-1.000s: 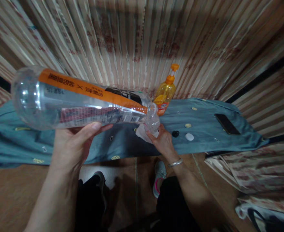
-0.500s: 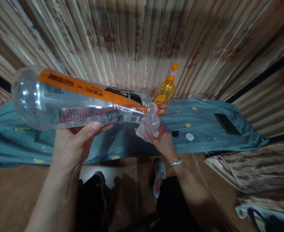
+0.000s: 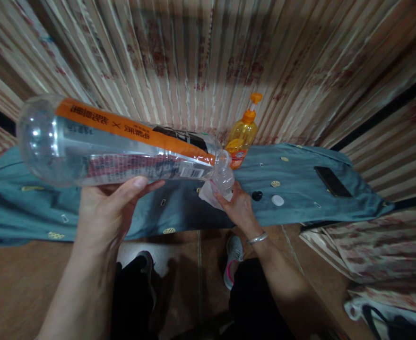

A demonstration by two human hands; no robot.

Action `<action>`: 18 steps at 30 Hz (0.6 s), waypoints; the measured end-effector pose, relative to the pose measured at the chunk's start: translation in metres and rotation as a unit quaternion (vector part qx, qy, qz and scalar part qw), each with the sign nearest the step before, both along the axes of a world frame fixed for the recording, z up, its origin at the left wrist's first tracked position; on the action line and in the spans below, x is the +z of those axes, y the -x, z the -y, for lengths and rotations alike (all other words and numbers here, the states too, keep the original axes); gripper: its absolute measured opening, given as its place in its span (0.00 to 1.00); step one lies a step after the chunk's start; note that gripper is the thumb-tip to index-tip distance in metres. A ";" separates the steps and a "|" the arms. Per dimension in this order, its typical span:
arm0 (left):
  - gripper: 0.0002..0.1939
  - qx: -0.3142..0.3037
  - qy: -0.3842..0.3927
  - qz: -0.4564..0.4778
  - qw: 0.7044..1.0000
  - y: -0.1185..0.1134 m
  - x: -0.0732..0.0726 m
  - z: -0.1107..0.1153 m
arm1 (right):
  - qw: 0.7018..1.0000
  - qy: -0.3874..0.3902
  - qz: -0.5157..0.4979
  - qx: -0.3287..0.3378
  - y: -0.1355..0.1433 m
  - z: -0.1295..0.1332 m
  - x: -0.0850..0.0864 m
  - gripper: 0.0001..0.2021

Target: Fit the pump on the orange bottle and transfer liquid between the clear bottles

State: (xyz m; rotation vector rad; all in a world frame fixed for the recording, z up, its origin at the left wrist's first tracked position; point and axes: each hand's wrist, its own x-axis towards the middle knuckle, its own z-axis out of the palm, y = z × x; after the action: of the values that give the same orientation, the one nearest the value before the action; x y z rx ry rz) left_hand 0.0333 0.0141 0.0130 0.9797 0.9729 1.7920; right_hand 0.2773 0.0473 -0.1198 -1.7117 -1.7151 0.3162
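A large clear plastic bottle (image 3: 123, 146) with an orange and silver label lies tilted nearly level in the air, its neck to the right. My left hand (image 3: 121, 203) is closed round its underside, the thumb along the near side. The neck meets a small clear plastic container (image 3: 225, 182), which my right hand (image 3: 239, 205) grips from the right. Beneath that container shows a whitish, crumpled-looking piece (image 3: 211, 194); whether it belongs to the container I cannot tell. The exact contact at the mouths is blurred. No liquid is plainly visible in the large bottle.
An orange pump bottle (image 3: 242, 139) stands behind my right hand. A small black cap (image 3: 256, 196) and a white cap (image 3: 278, 200) lie right of it, with a black phone (image 3: 332, 182) farther right. A teal cloth (image 3: 179, 212) covers the narrow table before a striped curtain (image 3: 179, 71).
The base end of the large bottle has risen very slightly, with my left hand still around it. My right hand and the small container have hardly moved.
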 end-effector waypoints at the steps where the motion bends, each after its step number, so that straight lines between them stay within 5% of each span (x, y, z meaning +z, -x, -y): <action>1: 0.17 0.001 0.001 -0.001 1.000 0.000 0.000 0.000 | 1.000 -0.001 -0.002 0.001 0.000 0.000 0.000 0.28; 18: 0.15 -0.012 0.003 0.012 1.000 0.001 -0.001 0.000 | 1.000 -0.004 0.008 -0.001 -0.001 0.000 -0.003 0.30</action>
State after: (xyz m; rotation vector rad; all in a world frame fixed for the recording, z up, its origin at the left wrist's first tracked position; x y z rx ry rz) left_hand 0.0321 0.0144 0.0124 0.9598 0.9471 1.7761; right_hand 0.2785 0.0473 -0.1226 -1.7141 -1.7240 0.2968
